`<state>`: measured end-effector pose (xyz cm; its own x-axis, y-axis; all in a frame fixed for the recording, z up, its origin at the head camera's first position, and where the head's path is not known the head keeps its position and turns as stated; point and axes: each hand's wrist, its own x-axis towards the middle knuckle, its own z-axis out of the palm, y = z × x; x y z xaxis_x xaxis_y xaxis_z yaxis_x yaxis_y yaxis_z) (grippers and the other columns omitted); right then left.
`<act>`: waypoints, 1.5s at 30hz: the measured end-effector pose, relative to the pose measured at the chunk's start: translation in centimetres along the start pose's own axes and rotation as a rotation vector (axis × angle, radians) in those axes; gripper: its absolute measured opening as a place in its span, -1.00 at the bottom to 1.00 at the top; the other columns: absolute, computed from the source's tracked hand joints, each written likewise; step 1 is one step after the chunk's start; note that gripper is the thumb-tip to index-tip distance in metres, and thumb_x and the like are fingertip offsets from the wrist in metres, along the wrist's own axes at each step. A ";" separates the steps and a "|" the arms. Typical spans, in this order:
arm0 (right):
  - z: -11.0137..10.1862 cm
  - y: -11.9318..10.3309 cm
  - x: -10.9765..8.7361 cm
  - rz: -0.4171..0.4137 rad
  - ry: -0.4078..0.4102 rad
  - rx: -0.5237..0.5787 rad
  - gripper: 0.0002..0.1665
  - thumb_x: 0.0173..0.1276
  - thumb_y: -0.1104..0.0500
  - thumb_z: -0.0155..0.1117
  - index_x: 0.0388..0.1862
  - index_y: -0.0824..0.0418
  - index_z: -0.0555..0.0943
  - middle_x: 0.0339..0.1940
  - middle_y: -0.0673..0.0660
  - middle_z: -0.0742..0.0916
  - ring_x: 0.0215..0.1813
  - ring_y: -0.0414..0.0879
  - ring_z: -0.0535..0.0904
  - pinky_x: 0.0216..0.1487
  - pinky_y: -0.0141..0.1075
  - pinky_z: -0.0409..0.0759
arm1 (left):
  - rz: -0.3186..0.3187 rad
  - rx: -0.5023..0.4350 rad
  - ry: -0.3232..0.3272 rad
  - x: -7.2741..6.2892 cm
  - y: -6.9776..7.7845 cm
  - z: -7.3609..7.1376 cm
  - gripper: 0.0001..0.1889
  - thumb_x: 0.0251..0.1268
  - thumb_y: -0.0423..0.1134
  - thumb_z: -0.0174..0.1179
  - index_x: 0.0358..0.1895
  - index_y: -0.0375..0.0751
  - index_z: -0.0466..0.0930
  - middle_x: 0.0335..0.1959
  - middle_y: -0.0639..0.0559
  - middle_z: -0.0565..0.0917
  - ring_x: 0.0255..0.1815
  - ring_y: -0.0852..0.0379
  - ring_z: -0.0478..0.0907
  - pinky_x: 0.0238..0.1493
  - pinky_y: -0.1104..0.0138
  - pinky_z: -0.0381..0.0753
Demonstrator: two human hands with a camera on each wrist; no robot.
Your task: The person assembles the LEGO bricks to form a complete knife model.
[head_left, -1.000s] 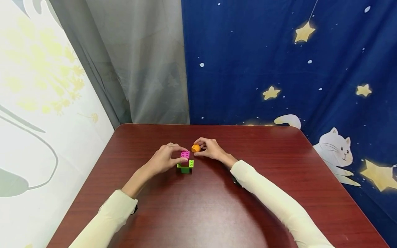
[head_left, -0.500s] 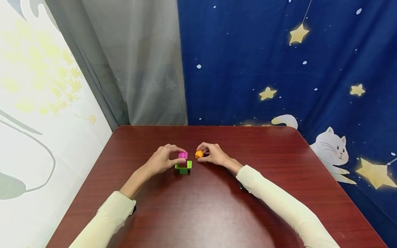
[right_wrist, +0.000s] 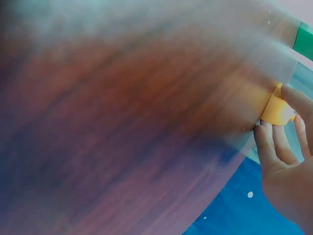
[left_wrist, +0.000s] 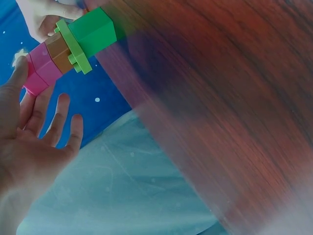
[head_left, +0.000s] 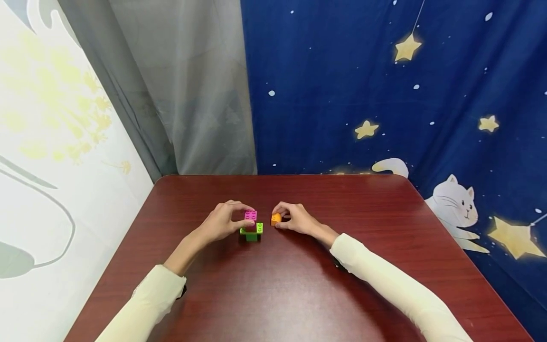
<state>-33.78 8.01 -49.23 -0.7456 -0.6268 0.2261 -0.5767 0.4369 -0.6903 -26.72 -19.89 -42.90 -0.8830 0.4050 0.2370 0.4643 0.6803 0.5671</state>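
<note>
On the table stands a stack of building blocks. Its top is pink blocks [head_left: 250, 215], above a brown block [left_wrist: 58, 52], a lime green plate [head_left: 259, 228] and a green block [head_left: 251, 237] at the base. My left hand [head_left: 220, 221] pinches the pink top between thumb and fingers, its other fingers spread loose in the left wrist view. To the right of the stack, my right hand [head_left: 299, 218] holds a small orange block [head_left: 275, 219] with a rounded side between thumb and fingers. In the right wrist view that orange block [right_wrist: 278, 108] is right at the tabletop.
The dark red wooden table [head_left: 282, 294] extends toward me and to both sides. Behind its far edge hang a grey curtain [head_left: 209, 95] and a blue star-patterned curtain [head_left: 325, 95]. A white patterned cloth [head_left: 51, 142] hangs on the left.
My right hand has brought the orange block nearer to me, down to the tabletop and slightly away from the stack. The left hand keeps its pinch on the pink top. The head view has shifted slightly.
</note>
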 end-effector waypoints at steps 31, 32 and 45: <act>-2.7 -6.9 1.0 -0.149 0.110 0.095 -0.54 0.26 0.24 0.59 0.13 0.15 0.69 -0.06 0.02 0.79 0.00 -0.13 0.74 0.10 -0.20 0.69 | 0.010 -0.029 0.016 0.0 -0.1 0.3 -0.60 0.19 -0.03 0.55 0.06 -0.07 0.78 -0.04 0.02 0.78 0.07 -0.07 0.66 0.15 0.02 0.61; -2.7 -7.1 1.1 -0.151 0.112 0.101 -0.55 0.26 0.25 0.59 0.13 0.15 0.69 -0.06 0.03 0.80 0.00 -0.11 0.74 0.10 -0.19 0.69 | 0.006 -0.029 0.011 0.0 -0.1 0.3 -0.59 0.19 -0.02 0.55 0.06 -0.08 0.78 -0.04 0.02 0.78 0.07 -0.07 0.66 0.15 0.02 0.61; -1.7 -9.0 1.9 -0.197 0.036 0.147 -0.54 0.31 0.25 0.54 0.18 0.18 0.68 -0.02 0.06 0.80 0.06 -0.11 0.73 0.14 0.00 0.67 | 0.008 -0.016 0.020 0.1 -0.4 0.3 -0.49 0.15 0.04 0.57 0.05 -0.23 0.76 -0.05 -0.08 0.79 -0.11 0.01 0.63 -0.03 0.11 0.62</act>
<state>-30.52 3.97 -41.41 -0.6365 -0.6662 0.3886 -0.6591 0.2082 -0.7227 -26.97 -19.98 -43.35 -0.8807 0.3976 0.2575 0.4702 0.6671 0.5778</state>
